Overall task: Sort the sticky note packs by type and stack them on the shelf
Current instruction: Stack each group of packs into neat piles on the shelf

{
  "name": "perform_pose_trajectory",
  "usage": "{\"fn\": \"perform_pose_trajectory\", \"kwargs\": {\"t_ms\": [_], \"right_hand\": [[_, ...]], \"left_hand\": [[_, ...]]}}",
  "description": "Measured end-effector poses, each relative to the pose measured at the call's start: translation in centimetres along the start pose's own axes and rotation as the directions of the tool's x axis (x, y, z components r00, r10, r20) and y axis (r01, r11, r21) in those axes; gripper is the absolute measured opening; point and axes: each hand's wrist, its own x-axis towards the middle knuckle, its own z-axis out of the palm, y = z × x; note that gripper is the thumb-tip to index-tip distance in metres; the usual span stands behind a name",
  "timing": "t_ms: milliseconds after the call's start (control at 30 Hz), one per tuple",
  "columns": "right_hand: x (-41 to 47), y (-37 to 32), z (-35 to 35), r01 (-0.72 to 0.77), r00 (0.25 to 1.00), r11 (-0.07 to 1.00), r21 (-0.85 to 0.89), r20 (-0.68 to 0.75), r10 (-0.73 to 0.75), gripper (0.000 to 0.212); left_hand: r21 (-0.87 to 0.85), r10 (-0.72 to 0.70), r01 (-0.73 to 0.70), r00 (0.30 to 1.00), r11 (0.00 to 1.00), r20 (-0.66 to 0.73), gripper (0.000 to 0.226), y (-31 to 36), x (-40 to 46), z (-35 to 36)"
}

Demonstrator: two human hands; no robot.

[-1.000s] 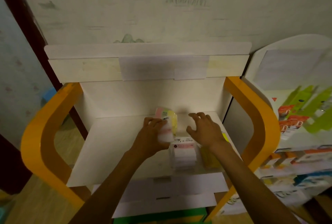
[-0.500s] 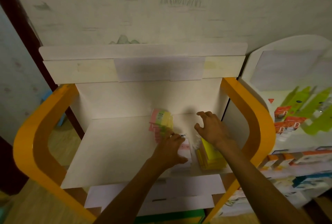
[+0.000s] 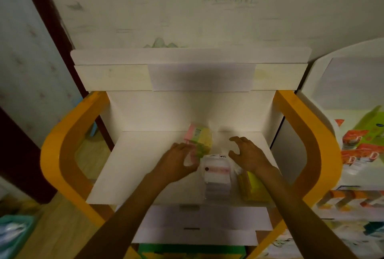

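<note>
Two bare forearms are seen below the white shelf board (image 3: 133, 167), one on each side; no sleeve, cuff or glove is worn on either; the left hand (image 3: 176, 162) and the right hand (image 3: 248, 155) are likewise uncovered; no ring, watch, band or marking can be made out at wrists or fingers (image 3: 235, 139); finer detail is lost to blur and dim light.

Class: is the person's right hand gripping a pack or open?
Open: the right hand hovers with fingers spread, touching no pack.
</note>
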Motion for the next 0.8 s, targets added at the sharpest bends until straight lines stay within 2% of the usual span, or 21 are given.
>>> {"fn": "perform_pose_trajectory", "kwargs": {"t_ms": [167, 300, 667, 800], "right_hand": [[1.0, -1.3, 1.2, -0.007, 1.000, 1.000, 0.011, 0.022, 0.006, 0.054], [2.0, -2.9, 2.2, -0.017, 1.000, 0.999, 0.037, 0.016, 0.017, 0.059], [4.3, -7.0, 4.5, -0.074, 0.997, 0.997, 0.016, 0.020, 0.073, 0.069], [5.2, -8.2, 4.8, -0.103, 0.995, 0.995, 0.016, 0.020, 0.103, 0.075]], "left_hand": [[0.132, -0.217, 0.200, 0.968, 0.971, 0.125, 0.079, -4.9, -0.9, -1.9], [0.158, -0.286, 0.263, 0.947, 0.952, 0.147, 0.080, -8.0, -1.7, -2.9], [0.129, -0.231, 0.216, 0.966, 0.968, 0.119, 0.079, -13.6, -0.2, -5.4], [0.082, -0.200, 0.189, 0.968, 0.979, 0.149, 0.077, -14.0, 0.4, -5.5]]}}
